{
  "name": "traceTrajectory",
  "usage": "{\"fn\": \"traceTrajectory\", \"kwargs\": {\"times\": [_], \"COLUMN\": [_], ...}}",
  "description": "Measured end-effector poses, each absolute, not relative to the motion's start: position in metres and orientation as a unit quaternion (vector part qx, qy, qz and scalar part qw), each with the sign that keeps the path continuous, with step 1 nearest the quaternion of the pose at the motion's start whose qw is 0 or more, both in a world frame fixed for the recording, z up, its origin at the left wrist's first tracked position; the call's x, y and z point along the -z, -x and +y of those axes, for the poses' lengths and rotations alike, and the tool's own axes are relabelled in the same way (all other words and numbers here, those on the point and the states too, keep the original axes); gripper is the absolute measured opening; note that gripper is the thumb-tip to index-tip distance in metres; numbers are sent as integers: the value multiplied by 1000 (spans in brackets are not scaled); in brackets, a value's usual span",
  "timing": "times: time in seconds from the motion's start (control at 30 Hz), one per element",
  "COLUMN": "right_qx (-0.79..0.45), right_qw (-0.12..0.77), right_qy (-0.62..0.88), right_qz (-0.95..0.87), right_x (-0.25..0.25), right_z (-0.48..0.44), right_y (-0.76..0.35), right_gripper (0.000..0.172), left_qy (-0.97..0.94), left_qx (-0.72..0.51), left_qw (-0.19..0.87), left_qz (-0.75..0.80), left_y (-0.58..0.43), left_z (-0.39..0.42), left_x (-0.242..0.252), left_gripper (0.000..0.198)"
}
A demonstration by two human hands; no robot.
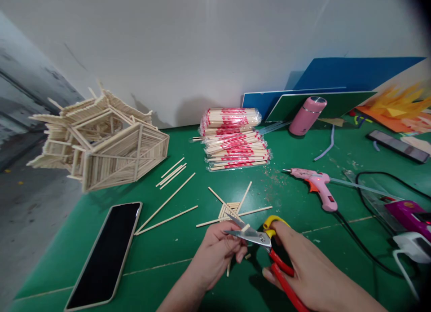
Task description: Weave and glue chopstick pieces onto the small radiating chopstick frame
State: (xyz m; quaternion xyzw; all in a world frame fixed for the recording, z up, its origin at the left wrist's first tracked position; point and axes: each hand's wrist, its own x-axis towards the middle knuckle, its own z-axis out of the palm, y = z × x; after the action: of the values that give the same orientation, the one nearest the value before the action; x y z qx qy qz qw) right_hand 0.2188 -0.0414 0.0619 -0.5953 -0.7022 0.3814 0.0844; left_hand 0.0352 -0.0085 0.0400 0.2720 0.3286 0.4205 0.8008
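My right hand (311, 256) is wrapped round the red and yellow handles of a pair of scissors (261, 238). The blades are parted and point left, toward my left hand (217, 253). Its fingers pinch a thin wooden stick (246, 228), whose pale end shows between the blades; the rest is mostly hidden by the fingers. Just beyond my hands, a small layered pattern of short sticks (232, 208) lies on the table, with longer sticks crossing around it. A small cut piece (248, 256) is below the scissors.
A wooden stick model (128, 155) stands at the left, above a phone (104, 258). Loose sticks (171, 204) lie beside it. Wrapped chopsticks (235, 146) are stacked at the back. To the right are a pink glue gun (316, 182), its cable and a pink bottle (308, 115).
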Motion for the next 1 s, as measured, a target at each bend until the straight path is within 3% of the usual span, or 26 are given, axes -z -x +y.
{"fn": "traceTrajectory", "kwargs": {"times": [0.27,0.47,0.67,1.0], "right_qx": [-389,-387,-409,-442], "right_qw": [116,121,115,118], "right_qy": [590,591,593,577], "right_qz": [-698,-697,-685,-677], "right_x": [-56,-62,-65,-68], "right_z": [-45,-44,-46,-50], "right_y": [-219,-220,-221,-223], "right_gripper": [55,45,48,27], "left_qy": [-228,-210,-197,-181], "left_qx": [-418,-389,-365,-360], "left_qw": [818,844,863,866], "left_qz": [323,304,290,297], "left_y": [-38,-38,-40,-43], "left_z": [-10,-9,-11,-17], "left_x": [-47,-46,-46,-42], "left_gripper": [22,21,24,23]}}
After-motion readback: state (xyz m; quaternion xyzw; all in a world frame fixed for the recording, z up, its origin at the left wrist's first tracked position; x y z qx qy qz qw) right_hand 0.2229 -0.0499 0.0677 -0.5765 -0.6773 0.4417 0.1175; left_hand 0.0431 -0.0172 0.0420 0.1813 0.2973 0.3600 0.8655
